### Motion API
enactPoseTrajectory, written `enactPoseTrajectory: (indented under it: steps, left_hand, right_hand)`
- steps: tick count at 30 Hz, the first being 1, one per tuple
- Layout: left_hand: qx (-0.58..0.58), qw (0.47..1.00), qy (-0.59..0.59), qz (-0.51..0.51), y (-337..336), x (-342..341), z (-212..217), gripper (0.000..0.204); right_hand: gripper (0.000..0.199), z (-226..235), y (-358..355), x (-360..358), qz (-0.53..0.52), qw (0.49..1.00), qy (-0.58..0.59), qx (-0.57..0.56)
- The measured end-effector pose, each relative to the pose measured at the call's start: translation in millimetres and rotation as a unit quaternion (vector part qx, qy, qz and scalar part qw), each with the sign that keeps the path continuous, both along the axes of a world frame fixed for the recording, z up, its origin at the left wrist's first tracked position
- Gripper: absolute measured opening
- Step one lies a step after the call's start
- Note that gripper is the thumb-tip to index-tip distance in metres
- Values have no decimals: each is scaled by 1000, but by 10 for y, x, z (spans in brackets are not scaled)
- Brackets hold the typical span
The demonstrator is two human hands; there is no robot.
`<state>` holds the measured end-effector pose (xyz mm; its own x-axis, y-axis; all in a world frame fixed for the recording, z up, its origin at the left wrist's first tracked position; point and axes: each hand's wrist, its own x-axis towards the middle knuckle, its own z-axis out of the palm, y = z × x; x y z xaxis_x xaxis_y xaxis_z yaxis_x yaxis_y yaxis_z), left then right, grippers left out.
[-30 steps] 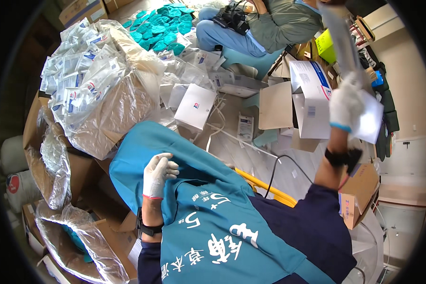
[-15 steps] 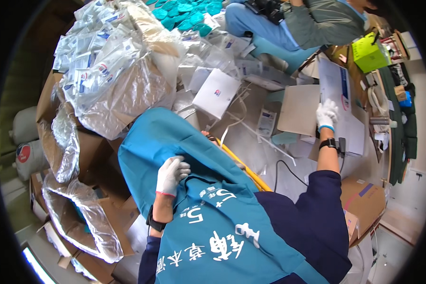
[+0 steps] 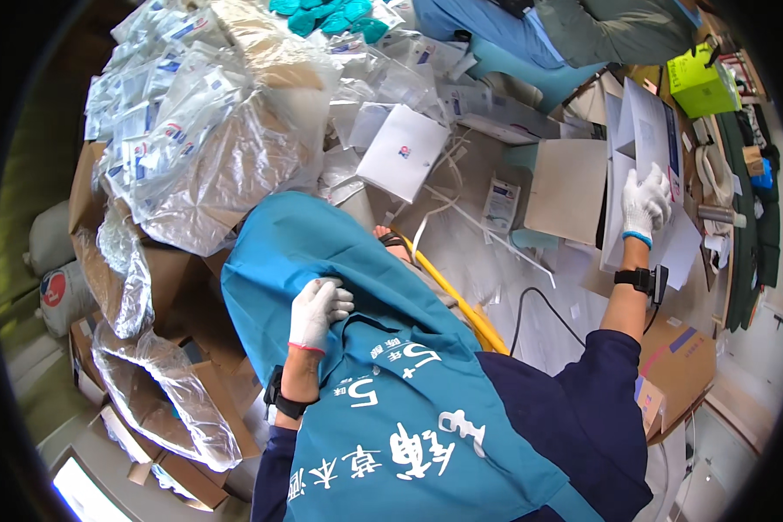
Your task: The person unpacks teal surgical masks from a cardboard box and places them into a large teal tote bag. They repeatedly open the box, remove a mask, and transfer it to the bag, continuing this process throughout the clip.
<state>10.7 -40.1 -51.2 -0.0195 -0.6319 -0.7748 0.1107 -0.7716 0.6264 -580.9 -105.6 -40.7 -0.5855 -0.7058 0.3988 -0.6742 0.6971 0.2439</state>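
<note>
My left hand (image 3: 319,311), in a white glove with a red cuff, rests on the teal apron (image 3: 278,252) over my lap. Its fingers are curled in, and the palm side is hidden. Over at the right, my right hand (image 3: 646,207), in a white glove with a blue cuff, lies against the white flaps of a carton (image 3: 622,130). Its fingers are stretched and partly apart, and I see nothing held in them. A brown inner flap (image 3: 567,191) of cardboard stands to the left of that hand.
A large clear bag of sealed packets (image 3: 183,148) fills the upper left, above open cardboard boxes (image 3: 222,409). A white box (image 3: 403,152) and loose plastic packaging lie ahead. A yellow bar (image 3: 448,287) and black cable (image 3: 531,291) run across the floor. Another person (image 3: 618,30) sits at the far side.
My right hand has moved right along the carton, its fingers stretching out more, and the white flaps now stand further apart. My left hand has stayed on the apron. The view has shifted slightly.
</note>
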Motion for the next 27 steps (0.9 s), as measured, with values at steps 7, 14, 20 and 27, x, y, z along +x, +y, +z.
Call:
enactPoseTrajectory:
  steps: [7, 14, 20, 27]
  left_hand:
    - [-116, 987, -114, 16, -109, -29, 35, 21]
    - [-450, 723, -502, -151, -804, 100, -233, 18]
    - [-464, 660, -544, -230, -1253, 341, -640, 25]
    - [-441, 697, -525, -210, -1459, 330, -724, 22]
  right_hand:
    - [29, 398, -111, 323, 133, 976, 58, -163]
    - [18, -754, -591, 1809, 171, 708, -651, -214]
    - [49, -3199, -596, 2946, 0, 658, -753, -11]
    - [44, -3715, -829, 3490, -9, 717, -692, 76]
